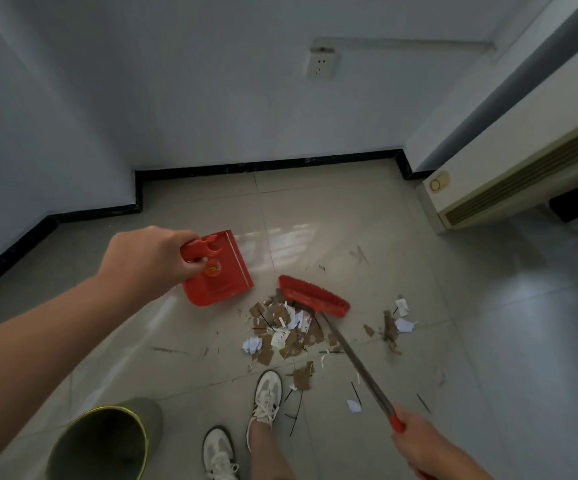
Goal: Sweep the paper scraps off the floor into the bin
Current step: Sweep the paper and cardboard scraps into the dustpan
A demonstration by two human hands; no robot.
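Nearest, lower left: round olive bin, yellow-rimmed, mouth open upward. Right hand clenched round red grip of broom; thin metal shaft slanting up-left to flat red bristle head. Torn brown card and white paper scraps heaped under that head on glossy tile floor. Farther left: left hand fisted on handle of red plastic dustpan, flat, squarish, just beside the heap.

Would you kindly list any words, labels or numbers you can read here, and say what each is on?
None can be read.
Round sticker on the red dustpan: print too small and blurred.
Dial on the heater: markings too small.
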